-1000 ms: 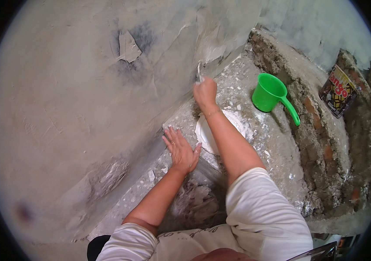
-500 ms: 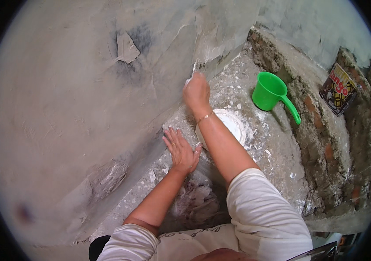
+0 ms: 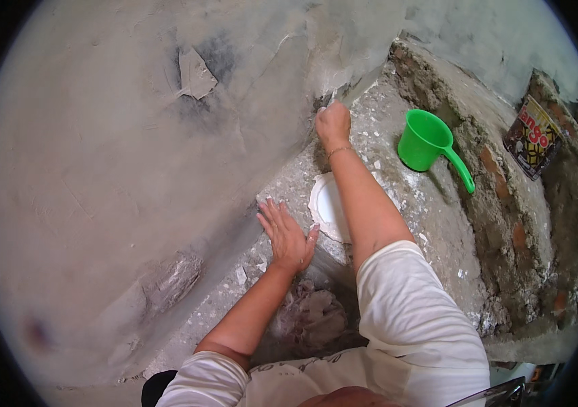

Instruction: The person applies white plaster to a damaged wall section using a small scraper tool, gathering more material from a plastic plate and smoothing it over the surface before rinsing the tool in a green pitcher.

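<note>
My right hand is closed on a thin, whitish scraper-like tool, mostly hidden by the fist. Its tip is at the grey plastered wall, just above the corner where wall meets step. Below my right wrist sits a round white container with a paste-smeared rim, partly covered by my forearm. Fingers spread, my left hand lies flat on the speckled concrete step, close to the wall's foot and left of the container.
A green plastic dipper stands on the step to the right, its handle pointing toward me. Rough steps with exposed brick rise beyond it, bearing a printed brown tub. White flakes litter the concrete. A patch of wall plaster is peeling.
My right hand has moved right and slightly up along the wall's foot with the tool, uncovering more of the container's left side. My left hand remains spread on the step.
</note>
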The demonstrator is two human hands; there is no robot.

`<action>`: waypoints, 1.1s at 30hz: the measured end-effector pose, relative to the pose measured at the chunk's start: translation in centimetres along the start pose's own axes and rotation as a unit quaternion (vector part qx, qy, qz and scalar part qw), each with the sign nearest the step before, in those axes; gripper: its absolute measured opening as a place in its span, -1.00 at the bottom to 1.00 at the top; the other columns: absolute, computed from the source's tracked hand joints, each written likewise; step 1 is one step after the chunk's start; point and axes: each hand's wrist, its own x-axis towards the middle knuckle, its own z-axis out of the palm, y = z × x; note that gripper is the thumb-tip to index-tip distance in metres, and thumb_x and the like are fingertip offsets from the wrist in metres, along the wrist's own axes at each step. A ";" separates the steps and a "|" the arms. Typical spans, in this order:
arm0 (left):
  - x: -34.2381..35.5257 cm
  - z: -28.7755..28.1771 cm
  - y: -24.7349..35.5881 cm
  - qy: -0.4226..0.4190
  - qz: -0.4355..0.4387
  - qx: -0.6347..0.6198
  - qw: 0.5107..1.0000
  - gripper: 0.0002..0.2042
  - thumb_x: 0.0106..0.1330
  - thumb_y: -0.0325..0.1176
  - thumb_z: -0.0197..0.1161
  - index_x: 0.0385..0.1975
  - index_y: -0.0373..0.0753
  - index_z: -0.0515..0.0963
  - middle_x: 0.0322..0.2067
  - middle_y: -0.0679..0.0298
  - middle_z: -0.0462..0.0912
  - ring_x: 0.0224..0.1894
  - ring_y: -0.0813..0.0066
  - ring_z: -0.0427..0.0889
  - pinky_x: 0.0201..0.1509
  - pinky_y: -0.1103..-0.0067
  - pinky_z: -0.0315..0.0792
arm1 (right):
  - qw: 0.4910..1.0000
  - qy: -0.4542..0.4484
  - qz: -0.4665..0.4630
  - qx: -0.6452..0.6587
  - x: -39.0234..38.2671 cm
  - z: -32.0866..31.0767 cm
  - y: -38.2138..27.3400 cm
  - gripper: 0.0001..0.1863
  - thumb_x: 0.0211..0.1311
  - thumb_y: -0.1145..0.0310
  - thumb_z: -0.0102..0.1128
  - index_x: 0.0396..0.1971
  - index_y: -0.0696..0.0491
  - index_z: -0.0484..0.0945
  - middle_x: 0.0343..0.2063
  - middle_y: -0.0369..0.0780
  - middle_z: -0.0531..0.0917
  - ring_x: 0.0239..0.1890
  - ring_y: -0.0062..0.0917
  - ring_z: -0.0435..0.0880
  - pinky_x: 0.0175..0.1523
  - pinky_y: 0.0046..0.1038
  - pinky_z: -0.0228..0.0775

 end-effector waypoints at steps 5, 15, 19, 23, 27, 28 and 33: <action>-0.4 -0.1 -0.6 0.014 -0.001 -0.006 1.000 -0.18 0.18 -0.04 0.06 0.14 -0.73 -0.05 0.23 -0.41 -0.28 0.31 -0.31 -0.44 0.32 0.05 -0.53 | 0.991 0.076 -0.110 0.005 -4.8 1.1 -2.2 -0.81 -0.03 0.44 0.06 -0.42 0.23 0.46 -0.44 0.05 0.52 -0.30 -0.02 0.49 -0.17 -0.16 0.35; 0.0 -0.3 -0.5 0.025 0.000 -0.015 1.000 -0.16 0.17 -0.06 0.09 0.14 -0.73 -0.08 0.23 -0.41 -0.27 0.31 -0.31 -0.44 0.32 0.05 -0.53 | 0.989 0.064 -0.117 0.058 -2.9 1.6 -1.1 -0.85 -0.07 0.45 0.05 -0.50 0.23 0.45 -0.49 0.06 0.50 -0.34 0.00 0.47 -0.21 -0.13 0.32; -0.3 0.1 -0.2 0.010 0.003 -0.010 1.000 -0.16 0.17 -0.06 0.09 0.14 -0.73 -0.08 0.23 -0.41 -0.26 0.31 -0.30 -0.44 0.32 0.05 -0.55 | 0.977 0.115 -0.170 0.064 -1.9 2.3 -0.9 -0.86 -0.09 0.46 0.06 -0.53 0.22 0.45 -0.51 0.07 0.51 -0.37 0.00 0.48 -0.22 -0.14 0.33; -0.2 0.0 0.0 0.009 -0.005 -0.008 1.000 -0.17 0.17 -0.07 0.08 0.14 -0.74 -0.08 0.23 -0.41 -0.25 0.32 -0.30 -0.43 0.32 0.05 -0.54 | 0.998 0.027 -0.063 -0.012 -2.0 0.8 -1.3 -0.78 -0.01 0.40 0.08 -0.40 0.23 0.49 -0.35 0.05 0.55 -0.28 -0.05 0.54 -0.16 -0.18 0.38; -0.5 -0.5 -1.0 0.014 -0.009 -0.007 1.000 -0.17 0.16 -0.08 0.09 0.13 -0.74 -0.07 0.23 -0.41 -0.24 0.32 -0.30 -0.42 0.32 0.05 -0.53 | 0.997 0.034 0.018 0.068 -2.9 -2.7 -0.3 -0.77 -0.02 0.38 0.09 -0.43 0.25 0.54 -0.42 0.06 0.59 -0.30 -0.07 0.57 -0.19 -0.19 0.38; -0.6 -0.6 -1.0 0.021 -0.001 -0.012 1.000 -0.17 0.15 -0.08 0.10 0.13 -0.74 -0.07 0.23 -0.41 -0.25 0.32 -0.31 -0.41 0.32 0.05 -0.53 | 0.992 0.066 0.047 0.095 -2.2 -3.6 0.3 -0.78 -0.03 0.39 0.09 -0.45 0.25 0.55 -0.45 0.07 0.60 -0.32 -0.07 0.58 -0.21 -0.20 0.38; 0.0 -0.1 0.1 0.012 0.006 -0.027 1.000 -0.16 0.13 -0.10 0.13 0.13 -0.74 -0.08 0.23 -0.41 -0.27 0.31 -0.31 -0.41 0.32 0.05 -0.52 | 0.974 0.161 0.097 0.127 7.3 -2.7 8.9 -0.78 -0.10 0.43 0.05 -0.48 0.22 0.60 -0.51 0.07 0.61 -0.41 -0.07 0.61 -0.28 -0.23 0.39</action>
